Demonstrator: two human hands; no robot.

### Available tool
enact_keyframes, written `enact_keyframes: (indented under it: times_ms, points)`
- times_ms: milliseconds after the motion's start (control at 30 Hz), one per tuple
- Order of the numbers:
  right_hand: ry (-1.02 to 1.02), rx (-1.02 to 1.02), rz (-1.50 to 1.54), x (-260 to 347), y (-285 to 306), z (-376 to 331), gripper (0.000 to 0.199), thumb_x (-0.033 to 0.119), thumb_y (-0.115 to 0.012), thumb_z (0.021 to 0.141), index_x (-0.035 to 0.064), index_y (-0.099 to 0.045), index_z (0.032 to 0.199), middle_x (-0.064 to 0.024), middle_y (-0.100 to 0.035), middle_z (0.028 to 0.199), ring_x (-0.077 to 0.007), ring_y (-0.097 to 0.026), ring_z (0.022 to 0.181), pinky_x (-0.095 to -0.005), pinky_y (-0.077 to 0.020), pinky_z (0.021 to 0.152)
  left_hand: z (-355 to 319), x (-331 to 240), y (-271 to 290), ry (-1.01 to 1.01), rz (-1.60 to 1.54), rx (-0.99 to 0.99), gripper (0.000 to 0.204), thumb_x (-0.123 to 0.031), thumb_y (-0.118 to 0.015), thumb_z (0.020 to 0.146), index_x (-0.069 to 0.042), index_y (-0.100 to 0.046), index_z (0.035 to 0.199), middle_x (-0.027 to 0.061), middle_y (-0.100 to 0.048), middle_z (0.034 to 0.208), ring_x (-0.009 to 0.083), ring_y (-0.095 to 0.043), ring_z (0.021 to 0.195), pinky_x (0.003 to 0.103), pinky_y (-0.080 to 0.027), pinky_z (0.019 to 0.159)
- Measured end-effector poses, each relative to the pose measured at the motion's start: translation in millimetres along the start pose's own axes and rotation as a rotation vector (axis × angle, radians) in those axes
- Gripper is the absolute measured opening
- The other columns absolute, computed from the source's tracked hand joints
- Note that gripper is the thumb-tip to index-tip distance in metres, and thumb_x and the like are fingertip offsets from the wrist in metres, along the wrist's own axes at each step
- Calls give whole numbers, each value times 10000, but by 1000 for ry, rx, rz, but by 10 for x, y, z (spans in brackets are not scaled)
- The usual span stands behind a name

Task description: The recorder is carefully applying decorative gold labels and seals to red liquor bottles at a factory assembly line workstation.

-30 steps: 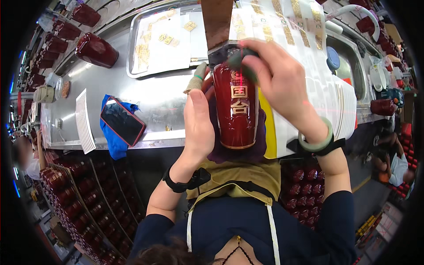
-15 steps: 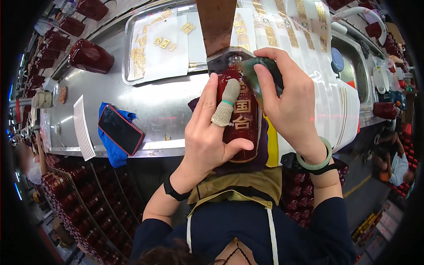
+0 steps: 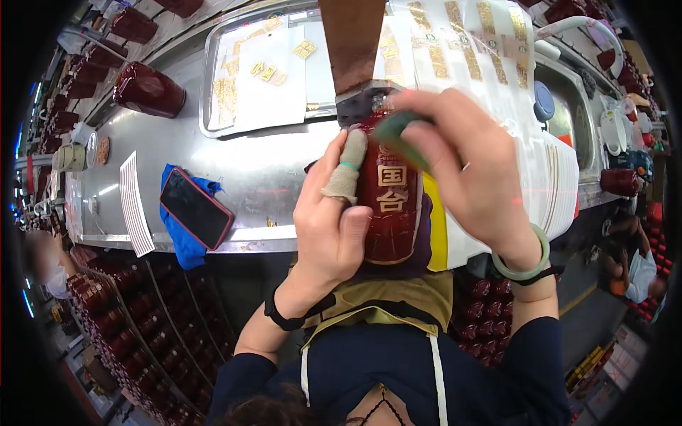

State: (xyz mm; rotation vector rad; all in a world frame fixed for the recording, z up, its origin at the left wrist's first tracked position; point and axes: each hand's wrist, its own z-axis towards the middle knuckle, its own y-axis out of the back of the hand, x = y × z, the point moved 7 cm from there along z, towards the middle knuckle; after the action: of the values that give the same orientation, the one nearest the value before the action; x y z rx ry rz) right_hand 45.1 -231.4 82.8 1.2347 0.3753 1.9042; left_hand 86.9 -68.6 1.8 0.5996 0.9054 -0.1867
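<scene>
A dark red glazed bottle [image 3: 392, 231] with raised gold characters lies in front of me, its neck against a dark padded rest [image 3: 355, 103] at the foot of a brown upright. My left hand [image 3: 332, 206] lies along the bottle's left side, fingers stretched out and thumb apart; a knitted cover with a green band sits on one finger. In my right hand [image 3: 465, 160] is a smooth dark green scraper-like piece [image 3: 399, 138], blurred by motion, held over the bottle's upper part. Whether it touches the surface I cannot tell.
A metal tray [image 3: 206, 106] with sheets of gold stickers stands at the far left. Nearer lie a phone [image 3: 195, 208] on a blue cloth [image 3: 174, 231] and a striped white strip [image 3: 135, 206]. Another red bottle [image 3: 149, 90] lies far left. Sticker sheets [image 3: 462, 42] and a sink [image 3: 568, 92] are right.
My left hand has shifted slightly left, its thumb drawn back off the bottle's front. My right hand has moved a little right and nearer, turning the green piece flatter across the bottle.
</scene>
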Motion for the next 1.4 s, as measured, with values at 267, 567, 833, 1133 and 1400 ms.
enact_keyframes:
  times_ms: [267, 567, 833, 1133, 1400]
  points:
    - [590, 16, -349, 300, -77, -92, 225, 160, -695, 708, 119, -695, 930, 21, -638, 903, -172, -614, 818, -305, -498, 722, -230, 214, -69, 491, -591, -3, 908, -679, -158, 1054, 48, -300, 1580, 218, -411, 1585, 322, -406, 1476, 443, -297, 1233]
    - [569, 71, -105, 459, -57, -562, 311, 105, -736, 692, 102, -771, 1001, 0, -720, 999, -142, -621, 786, -263, -480, 629, -384, 205, -140, 622, -700, 14, 866, -625, -175, 1076, 69, -231, 1591, 225, -327, 1626, 323, -360, 1498, 447, -282, 1235]
    - [-103, 19, 347, 79, -80, -806, 156, 46, -680, 902, 46, -672, 1058, -19, -657, 979, -99, -640, 888, -286, -538, 767, -314, 102, -222, 617, -762, 29, 652, -419, -323, 1125, 53, -288, 1575, 173, -464, 1526, 242, -485, 1381, 385, -384, 1163]
    - [-801, -71, 810, -557, -550, -971, 426, 213, -850, 875, 86, -495, 1073, 73, -411, 857, -28, -375, 761, -193, -338, 655, -166, 82, -318, 743, -907, -56, 627, -129, -653, 1021, 9, -340, 1546, 130, -544, 1431, 189, -578, 1261, 345, -499, 1055]
    - [-826, 9, 853, -574, -537, -966, 448, 207, -861, 861, 98, -488, 1084, 68, -418, 877, -32, -380, 778, -200, -360, 675, -173, 187, -283, 725, -905, 22, 706, -108, -661, 1009, -10, -266, 1586, 141, -484, 1491, 207, -523, 1338, 372, -446, 1127]
